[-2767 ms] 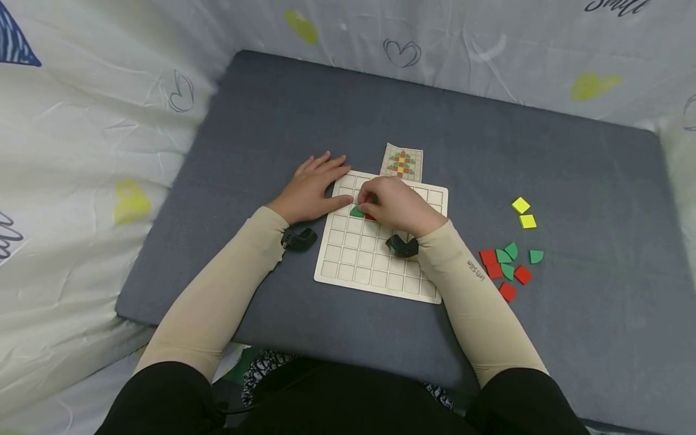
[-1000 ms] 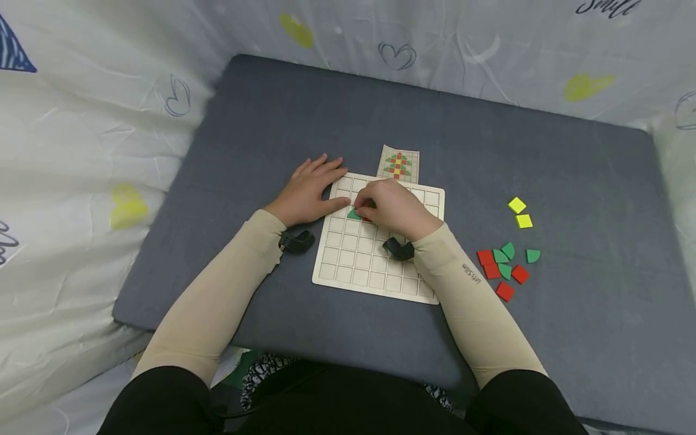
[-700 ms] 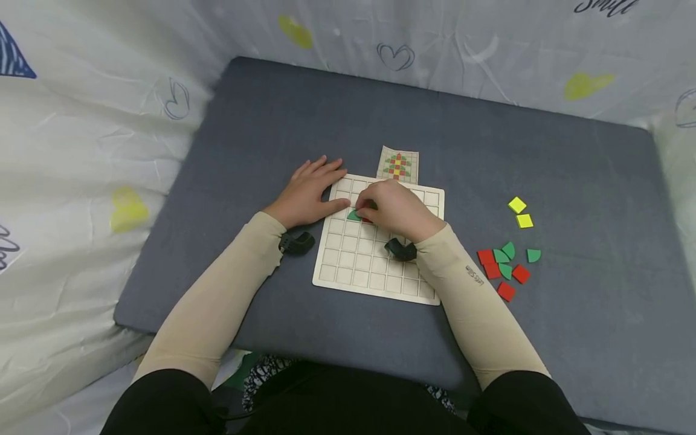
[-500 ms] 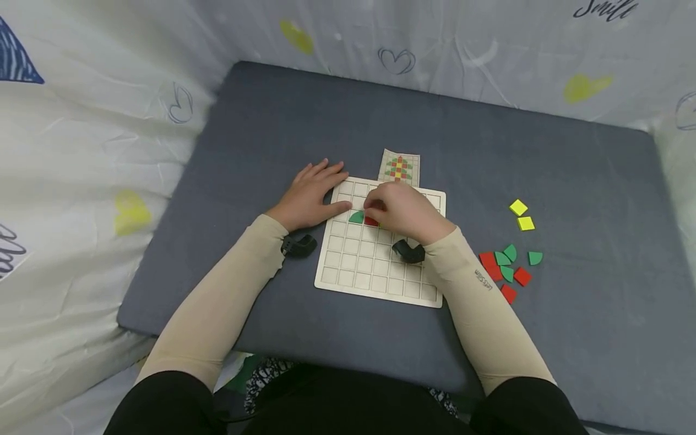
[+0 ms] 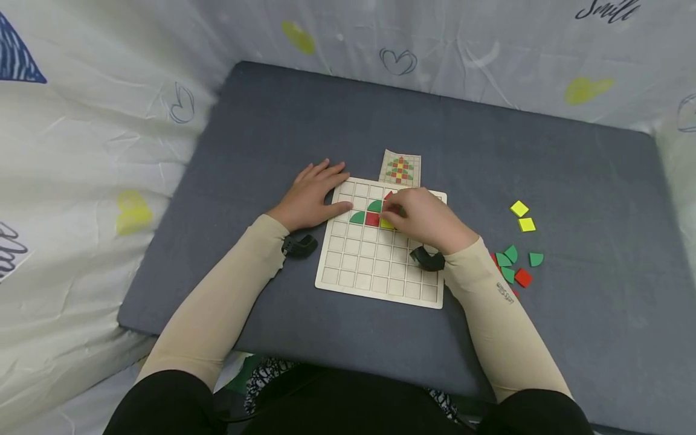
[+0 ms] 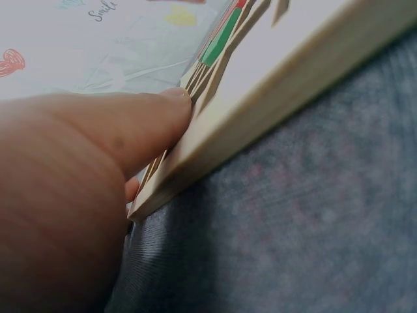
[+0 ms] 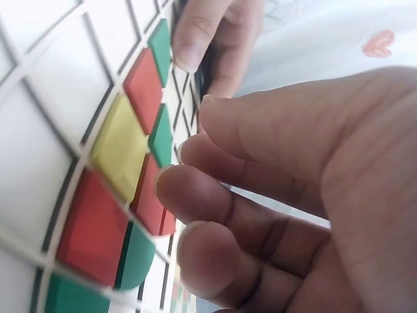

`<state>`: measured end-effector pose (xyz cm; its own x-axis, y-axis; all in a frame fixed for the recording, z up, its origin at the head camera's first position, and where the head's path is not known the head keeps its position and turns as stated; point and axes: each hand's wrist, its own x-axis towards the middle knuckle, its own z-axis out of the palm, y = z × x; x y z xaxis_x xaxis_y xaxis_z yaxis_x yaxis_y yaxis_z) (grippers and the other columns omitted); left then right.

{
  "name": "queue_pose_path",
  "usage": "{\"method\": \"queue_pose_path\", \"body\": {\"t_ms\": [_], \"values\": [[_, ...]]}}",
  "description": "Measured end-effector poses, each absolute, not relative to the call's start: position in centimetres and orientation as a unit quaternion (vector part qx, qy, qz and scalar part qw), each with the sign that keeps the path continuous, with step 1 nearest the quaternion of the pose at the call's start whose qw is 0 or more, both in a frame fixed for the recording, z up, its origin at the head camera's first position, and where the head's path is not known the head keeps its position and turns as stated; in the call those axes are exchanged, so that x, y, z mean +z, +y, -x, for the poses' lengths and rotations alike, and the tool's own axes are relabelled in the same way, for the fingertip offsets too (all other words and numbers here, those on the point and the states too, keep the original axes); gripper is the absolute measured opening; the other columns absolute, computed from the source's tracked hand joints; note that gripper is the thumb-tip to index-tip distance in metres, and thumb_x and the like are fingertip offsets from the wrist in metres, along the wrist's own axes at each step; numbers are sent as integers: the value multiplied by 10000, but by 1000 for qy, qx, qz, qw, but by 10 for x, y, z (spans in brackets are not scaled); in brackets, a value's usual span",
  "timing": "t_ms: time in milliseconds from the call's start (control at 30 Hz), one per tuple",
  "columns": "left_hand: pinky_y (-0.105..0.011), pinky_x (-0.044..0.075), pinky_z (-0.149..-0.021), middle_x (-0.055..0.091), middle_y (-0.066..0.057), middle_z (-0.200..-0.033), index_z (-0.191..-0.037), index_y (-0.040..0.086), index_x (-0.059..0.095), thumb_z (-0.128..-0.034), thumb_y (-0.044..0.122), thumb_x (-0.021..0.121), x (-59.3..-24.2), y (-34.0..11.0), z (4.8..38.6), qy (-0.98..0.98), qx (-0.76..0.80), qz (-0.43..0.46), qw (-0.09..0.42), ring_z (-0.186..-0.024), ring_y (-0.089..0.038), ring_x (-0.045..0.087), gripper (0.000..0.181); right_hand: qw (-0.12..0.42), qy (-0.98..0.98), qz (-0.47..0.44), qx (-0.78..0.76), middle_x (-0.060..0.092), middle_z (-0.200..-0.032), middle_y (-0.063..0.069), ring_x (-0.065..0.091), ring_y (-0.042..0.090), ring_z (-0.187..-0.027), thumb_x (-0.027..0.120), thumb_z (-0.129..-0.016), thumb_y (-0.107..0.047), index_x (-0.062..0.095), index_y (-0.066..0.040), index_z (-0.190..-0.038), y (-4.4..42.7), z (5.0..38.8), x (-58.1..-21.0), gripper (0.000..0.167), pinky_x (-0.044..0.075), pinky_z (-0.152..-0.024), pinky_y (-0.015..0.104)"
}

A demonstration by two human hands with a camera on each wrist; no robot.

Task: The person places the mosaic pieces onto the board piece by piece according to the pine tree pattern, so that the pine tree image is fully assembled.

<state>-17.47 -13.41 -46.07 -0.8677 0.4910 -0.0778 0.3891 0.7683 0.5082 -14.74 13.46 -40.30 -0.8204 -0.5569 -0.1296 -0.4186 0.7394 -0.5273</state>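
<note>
Right grip (image 5: 425, 219) hovered over the board (image 5: 353, 263), thumb and fingers loosely bent and apart, nothing visibly held, contact unclear; left grip (image 5: 311, 198) lay flat and spread, thumb on the board's left edge. Board sat closer to the near edge of the desk (image 5: 261, 145) than the far one. Yellow tile (image 7: 122, 149) lay right by the right fingertips, in a row running roughly parallel to the desk's near edge. Loose tiles (image 5: 536, 259) lay toward the desk's right edge, nearer the right hand. Versus half a second earlier: right grip shifted rightward, uncovering upper green tile (image 5: 374, 206) and more of red tile (image 5: 372, 219).
</note>
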Motion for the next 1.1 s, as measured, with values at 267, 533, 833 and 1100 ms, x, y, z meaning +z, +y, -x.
{"method": "queue_pose_path", "body": {"t_ms": [267,533,833,1100], "values": [[-485,-25,-1324,258,-57,-1739,-1633,150,414,-1018,564,634,-462,-133,174,936,244,-231,101,-1639,-275,81,774,141,928,260,-226,743,-922,20,640,204,-865,717,-1003,-202,798,-93,-1020,154,136,-402,137,547,-800,378],[-485,-16,-1325,256,-57,-1740,-1635,147,410,-1015,562,639,-461,-133,174,938,241,-228,103,-1639,-275,83,780,138,933,239,-232,716,-857,10,593,175,-746,704,-996,-165,802,-97,-1024,176,125,-405,123,504,-672,342],[-486,-19,-1324,256,-61,-1740,-1634,145,412,-1017,565,633,-461,-133,174,937,242,-229,103,-1639,-281,84,779,151,943,201,-218,693,-842,35,571,179,-681,718,-973,-141,778,-36,-1093,202,113,-403,170,496,-616,340],[-481,-21,-1325,254,-57,-1740,-1637,149,406,-1026,568,617,-464,-133,176,936,244,-233,103,-1639,-280,83,771,144,953,181,-197,687,-884,46,581,192,-749,765,-962,-148,776,-49,-1085,226,102,-405,158,497,-674,366]]}}
